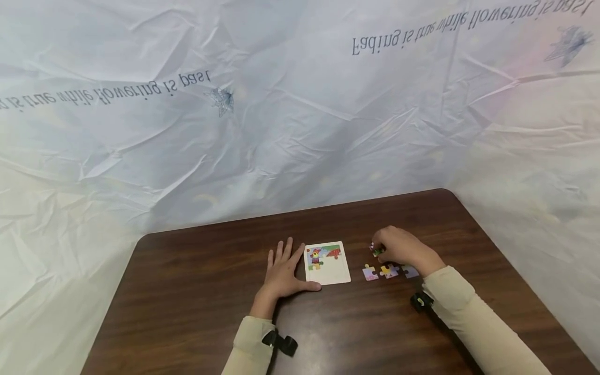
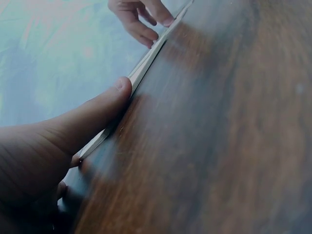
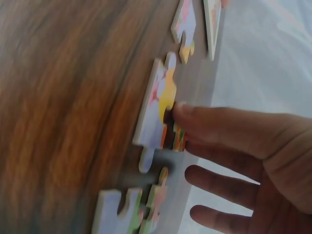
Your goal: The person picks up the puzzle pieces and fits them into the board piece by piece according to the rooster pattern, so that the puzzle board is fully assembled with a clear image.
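A square white puzzle board (image 1: 335, 273) lies on the table, with several colourful pieces set along its left side and top. My left hand (image 1: 283, 275) rests at its left side with fingers spread, the thumb by the near corner. In the left wrist view, that thumb (image 2: 119, 90) lies along the board's edge. To the right of the board, my right hand (image 1: 404, 247) pinches a small green and red puzzle piece (image 3: 179, 137) between thumb and index finger; its other fingers are loosely bent. Partly hidden by the fingers, this piece stays low over the table.
Loose puzzle pieces lie nearer me than the right hand: a lilac one (image 1: 370, 272), a yellow and lilac one (image 1: 389, 271) and a lilac one (image 1: 410, 271) by the wrist. The brown wooden table (image 1: 197, 291) ends at a pale wrinkled cloth (image 1: 290, 135) behind.
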